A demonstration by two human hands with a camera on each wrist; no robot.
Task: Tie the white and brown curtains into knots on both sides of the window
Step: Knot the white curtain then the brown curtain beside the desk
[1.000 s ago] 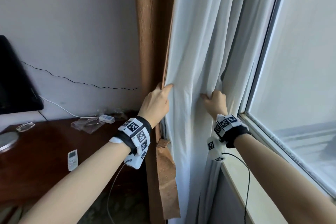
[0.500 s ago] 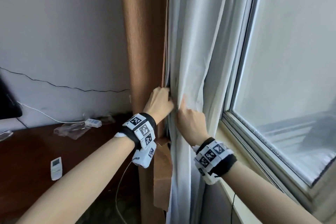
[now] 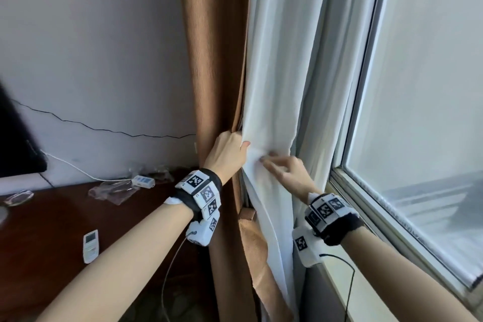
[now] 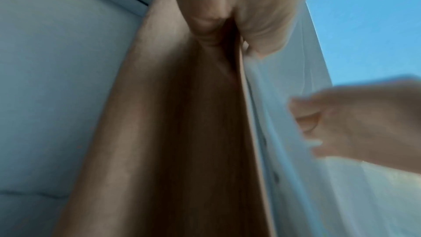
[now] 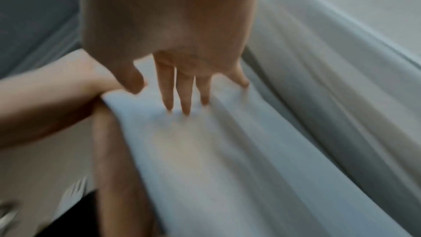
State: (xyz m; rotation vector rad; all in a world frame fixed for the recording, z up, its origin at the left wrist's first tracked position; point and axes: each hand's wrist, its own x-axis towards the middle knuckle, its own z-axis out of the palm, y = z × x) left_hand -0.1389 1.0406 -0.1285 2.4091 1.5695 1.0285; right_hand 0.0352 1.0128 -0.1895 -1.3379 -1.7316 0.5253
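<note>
Flanking brown curtain (image 3: 209, 60): desk (image 3: 39, 217), window (image 3: 431, 86).

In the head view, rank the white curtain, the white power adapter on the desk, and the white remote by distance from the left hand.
1. White curtain: the left hand grips its edge, together with the brown curtain.
2. White power adapter: on the desk, left of the hand, near the wall.
3. White remote: farther left and nearer the desk's front.

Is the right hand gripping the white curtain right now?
No, in the right wrist view the right hand lays straight fingers flat on the white curtain; only the left hand has a grip.
</note>
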